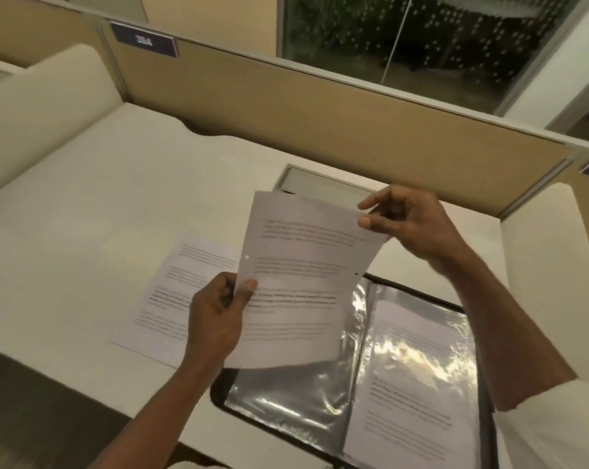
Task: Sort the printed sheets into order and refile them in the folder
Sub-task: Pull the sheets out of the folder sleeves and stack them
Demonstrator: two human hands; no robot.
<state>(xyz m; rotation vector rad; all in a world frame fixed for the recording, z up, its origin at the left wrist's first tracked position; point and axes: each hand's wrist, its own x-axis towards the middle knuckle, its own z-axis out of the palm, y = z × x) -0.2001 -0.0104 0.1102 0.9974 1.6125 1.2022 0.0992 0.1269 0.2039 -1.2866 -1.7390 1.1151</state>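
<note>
Sheet point(303, 282) of printed text lifted just above the open folder point(217, 391), pinched at its lower left edge between thumb and fingers of the left hand point(215, 316) and at its upper right corner by the fingertips of the right hand point(408, 225); both hands thus grasping the same page. Inside the folder, one printed page point(411, 384) already slipped into the right-hand plastic sleeve; left-hand sleeve point(286, 401) apparently bare. Left of the folder, a second loose sheet point(171, 292) flat on the bench, partly hidden behind the raised one. Judged partway through: one page filed, at least two left to order and refile; print too blurred to tell page order. Folder near the front edge of a pale bench point(83, 198), a recessed tray point(313, 182) just behind it. Beyond that, a tan partition point(320, 106) with a dark label point(144, 40), and dark glass point(421, 45) above.
</note>
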